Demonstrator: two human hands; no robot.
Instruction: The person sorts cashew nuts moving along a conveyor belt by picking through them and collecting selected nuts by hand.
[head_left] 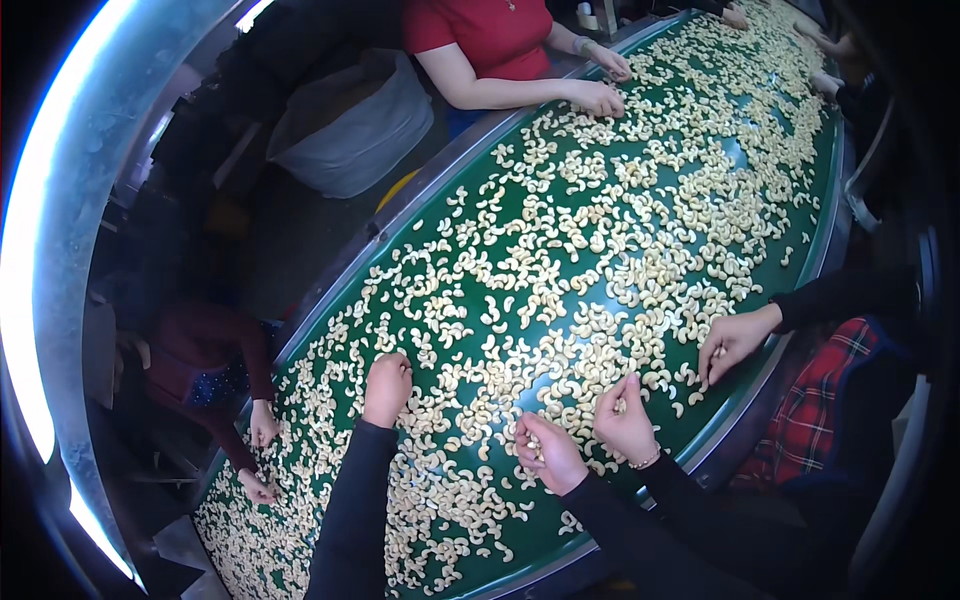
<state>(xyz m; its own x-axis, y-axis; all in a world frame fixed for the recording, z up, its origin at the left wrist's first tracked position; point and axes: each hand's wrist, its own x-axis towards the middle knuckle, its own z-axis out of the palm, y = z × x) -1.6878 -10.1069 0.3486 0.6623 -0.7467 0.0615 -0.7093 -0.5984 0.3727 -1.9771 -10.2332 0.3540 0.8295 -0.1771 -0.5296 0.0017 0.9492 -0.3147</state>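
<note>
Pale cashew nuts (545, 280) lie scattered thickly over a green conveyor belt (590, 268). My left hand (388, 390) is over the belt left of the middle, its fingers curled closed just above the cashews. What it holds, if anything, is hidden by the knuckles. Nearer the belt's front edge, my right hand (552, 455) is turned partly palm up, fingers curled round some cashew nuts (533, 450). Both forearms are in dark sleeves and reach in from the lower edge.
Beside my right hand are a co-worker's braceleted hand (627, 425) and other hand (737, 345). Across the belt, a person in red (480, 45) and one in maroon (205, 360) also handle nuts. A large pale sack (355, 125) stands behind the metal rim (440, 190).
</note>
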